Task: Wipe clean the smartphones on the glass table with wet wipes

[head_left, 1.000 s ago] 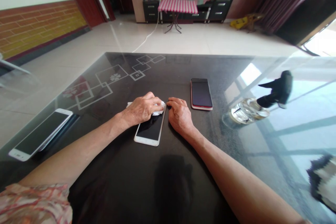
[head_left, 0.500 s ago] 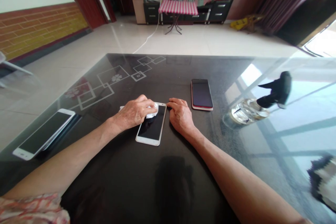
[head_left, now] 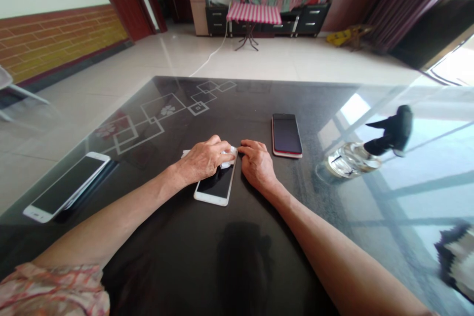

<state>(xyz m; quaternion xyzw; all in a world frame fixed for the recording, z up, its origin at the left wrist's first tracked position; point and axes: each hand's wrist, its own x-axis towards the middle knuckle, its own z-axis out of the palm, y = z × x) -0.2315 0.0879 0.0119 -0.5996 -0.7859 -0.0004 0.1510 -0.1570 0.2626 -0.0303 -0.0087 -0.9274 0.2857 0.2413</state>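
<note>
A white smartphone (head_left: 215, 186) with a dark screen lies flat on the dark, glossy table. Across the upper part of its screen, my left hand (head_left: 205, 159) presses a crumpled white tissue (head_left: 227, 163), fingers closed over it. A bit of tissue also sticks out behind the knuckles. My right hand (head_left: 258, 164) rests on the table at the phone's right side, fingers curled together, with the fingertips against its top right corner. The right thumb is mostly hidden.
A red-edged phone (head_left: 287, 134) lies beyond my right hand. On the left, another white phone (head_left: 66, 188) rests tilted on a dark object. A clear spray bottle (head_left: 351, 159) with a black trigger head stands right. A blurred black-and-white object (head_left: 457, 259) is at the right edge.
My left hand has slid the tissue right, toward the phone's top right corner, covering more of the upper screen. My right hand stays at the phone's edge. The view has shifted slightly.
</note>
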